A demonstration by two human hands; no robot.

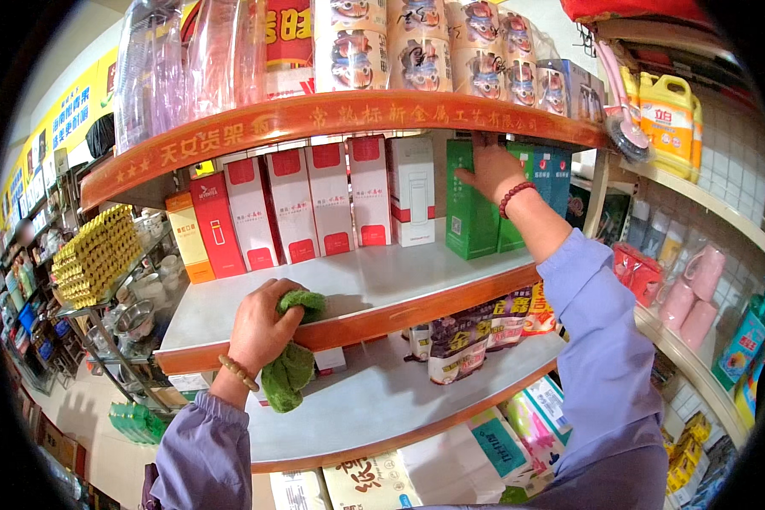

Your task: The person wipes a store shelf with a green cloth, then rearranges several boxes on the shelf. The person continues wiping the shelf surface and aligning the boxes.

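My left hand [262,330] is closed on a fuzzy green cloth [287,374] at the front of the grey middle shelf [374,285]. Part of the cloth sticks up past my fingers, and the rest hangs over the shelf's orange-brown edge. Higher up and to the right, my right hand [495,174] grips the upper part of a tall green box [471,223]. Its thumb lies across the box's front, while the other fingertips are partly hidden. To the left of that box a gap separates it from a white and red bottle box [412,191].
White and red boxes [293,204] stand in a row on the middle shelf, left of the gap. Dark pouches [459,344] sit one shelf lower. Wrapped paper rolls [421,42] fill the top shelf. Yellow egg trays [98,255] are stacked at left; pink cups [693,289] stand at right.
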